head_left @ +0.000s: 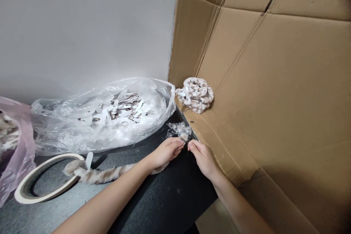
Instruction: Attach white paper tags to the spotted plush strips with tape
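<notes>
A furry brown-and-white strip (104,175) lies on the dark table and runs under my left forearm, coming out below my left hand. My left hand (169,150) is closed in a pinch at the strip's far end, beside a tuft of loose fluff (179,129). Close to its right, my right hand (201,155) is also pinched, its fingertips a small gap away from the left ones. Whatever the right fingers hold is too small to make out. The strip's near end, with a white tag (89,160), rests over the edge of a cream ring (49,199).
A clear plastic bag (109,131) of white tags and metal pieces lies behind the hands. At the left edge is a pink bag (23,124). Coiled furry strips (197,95) sit on cardboard at the back. Tall cardboard (287,80) walls the right side; a grey wall (87,25) stands behind.
</notes>
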A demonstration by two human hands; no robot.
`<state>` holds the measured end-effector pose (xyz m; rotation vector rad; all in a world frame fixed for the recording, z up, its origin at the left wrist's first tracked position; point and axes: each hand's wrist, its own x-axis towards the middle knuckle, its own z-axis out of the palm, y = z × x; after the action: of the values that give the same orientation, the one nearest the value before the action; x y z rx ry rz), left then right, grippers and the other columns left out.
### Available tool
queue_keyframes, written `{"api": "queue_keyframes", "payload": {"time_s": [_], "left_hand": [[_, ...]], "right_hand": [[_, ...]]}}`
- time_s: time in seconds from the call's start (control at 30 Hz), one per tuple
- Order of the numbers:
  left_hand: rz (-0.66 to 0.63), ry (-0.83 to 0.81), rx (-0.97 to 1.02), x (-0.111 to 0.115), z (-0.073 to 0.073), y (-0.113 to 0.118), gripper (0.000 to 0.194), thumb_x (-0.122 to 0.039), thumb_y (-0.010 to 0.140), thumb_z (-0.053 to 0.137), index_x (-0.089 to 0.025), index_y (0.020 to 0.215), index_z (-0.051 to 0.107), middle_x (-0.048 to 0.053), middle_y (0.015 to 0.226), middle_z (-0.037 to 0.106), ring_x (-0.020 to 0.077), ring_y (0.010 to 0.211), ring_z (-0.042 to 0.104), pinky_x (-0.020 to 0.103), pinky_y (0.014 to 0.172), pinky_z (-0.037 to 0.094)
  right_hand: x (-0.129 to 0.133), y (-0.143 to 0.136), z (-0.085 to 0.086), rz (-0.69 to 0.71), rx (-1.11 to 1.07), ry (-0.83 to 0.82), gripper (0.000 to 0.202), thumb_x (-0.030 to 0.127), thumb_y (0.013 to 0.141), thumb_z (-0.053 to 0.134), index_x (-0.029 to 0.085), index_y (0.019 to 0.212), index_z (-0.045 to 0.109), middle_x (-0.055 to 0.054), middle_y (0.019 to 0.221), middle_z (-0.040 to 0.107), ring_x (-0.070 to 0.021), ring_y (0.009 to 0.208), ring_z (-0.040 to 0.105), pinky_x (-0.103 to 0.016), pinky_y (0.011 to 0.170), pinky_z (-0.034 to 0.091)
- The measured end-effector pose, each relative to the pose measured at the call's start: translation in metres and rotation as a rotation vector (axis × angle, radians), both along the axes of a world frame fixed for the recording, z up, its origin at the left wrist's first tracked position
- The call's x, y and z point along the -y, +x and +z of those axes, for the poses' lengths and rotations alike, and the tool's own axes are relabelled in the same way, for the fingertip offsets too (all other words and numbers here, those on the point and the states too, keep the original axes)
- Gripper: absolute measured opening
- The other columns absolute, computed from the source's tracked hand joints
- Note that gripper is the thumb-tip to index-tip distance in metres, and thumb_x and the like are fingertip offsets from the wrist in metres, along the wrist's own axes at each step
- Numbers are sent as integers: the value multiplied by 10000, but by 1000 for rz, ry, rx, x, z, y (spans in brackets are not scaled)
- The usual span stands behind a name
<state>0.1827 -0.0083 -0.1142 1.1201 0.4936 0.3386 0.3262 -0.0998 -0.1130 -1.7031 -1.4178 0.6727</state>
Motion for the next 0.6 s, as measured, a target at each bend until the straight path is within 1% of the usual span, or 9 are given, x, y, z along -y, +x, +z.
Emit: {"api": "queue_keyframes", "payload": {"time_s": [0.2, 0.43, 0.6], "left_hand": [[1, -1, -16, -1, 1, -1, 390, -435, 786, 551, -204, 560, 333, -91, 482, 241, 52, 415, 162, 212, 403, 100], [-10, 4, -35, -1, 3, 0, 367, -399, 772, 565, -198, 545, 358, -86, 477, 258, 54, 417, 191, 218, 406, 118], [2, 12, -35, 0, 3, 0, 372, -400, 774, 558, -202, 545, 341, -86, 481, 252, 56, 424, 183, 218, 407, 118]], "right_hand": [[0, -1, -2, -20, 19, 5, 405, 461, 946, 362, 208, 651, 476, 24, 582, 455, -137, 584, 455, -237, 551, 320], [-2, -3, 1, -11, 54, 3, 391, 445, 947, 365, 204, 689, 532, 23, 575, 482, -137, 581, 474, -239, 548, 308], [-1, -3, 2, -20, 62, 10, 405, 445, 943, 369, 205, 643, 496, 31, 547, 448, -127, 541, 440, -237, 516, 283]]}}
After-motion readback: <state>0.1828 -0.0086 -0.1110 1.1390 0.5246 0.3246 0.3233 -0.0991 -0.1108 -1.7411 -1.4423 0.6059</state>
